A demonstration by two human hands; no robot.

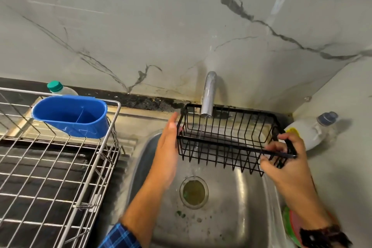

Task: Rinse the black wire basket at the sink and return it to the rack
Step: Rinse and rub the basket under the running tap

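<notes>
The black wire basket point(231, 139) hangs over the steel sink point(237, 207), under the chrome tap point(208, 96). A thin stream of water runs through its left part into the drain point(193, 191). My right hand point(281, 159) grips the basket's right end, fingers curled round the rim wires. My left hand point(168, 151) lies flat with straight fingers against the basket's left end. The silver wire dish rack point(60, 167) stands on the counter at the left.
A blue plastic caddy point(70, 115) hangs on the rack's back corner, with a green-capped bottle point(57, 87) behind it. A pale bottle point(310, 130) lies on the counter right of the sink. Green and red plates point(291, 225) show at the lower right.
</notes>
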